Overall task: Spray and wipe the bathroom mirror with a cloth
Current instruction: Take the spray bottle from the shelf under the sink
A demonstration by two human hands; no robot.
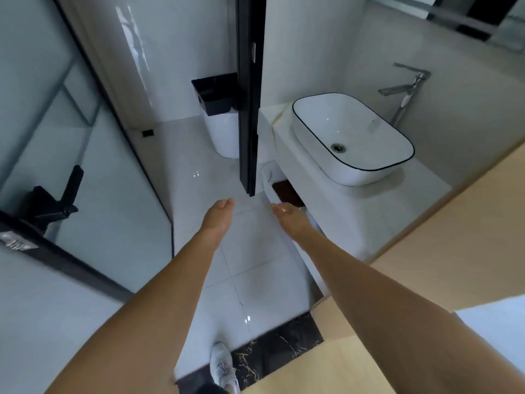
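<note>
Both my arms reach forward over the white tiled floor at the bathroom doorway. My left hand [217,216] is empty, fingers extended and held together. My right hand [287,213] is also empty, fingers extended, just in front of the vanity's corner. The mirror [480,21] shows only as a strip at the top right, above the wall behind the basin. No spray bottle or cloth is in view.
A white basin with a black rim [352,137] sits on a white vanity [341,206], with a chrome tap [409,86] behind it. A black partition edge [250,95] stands ahead. A toilet [224,123] lies beyond it. Glass door [85,155] at left, wooden panel [443,251] at right.
</note>
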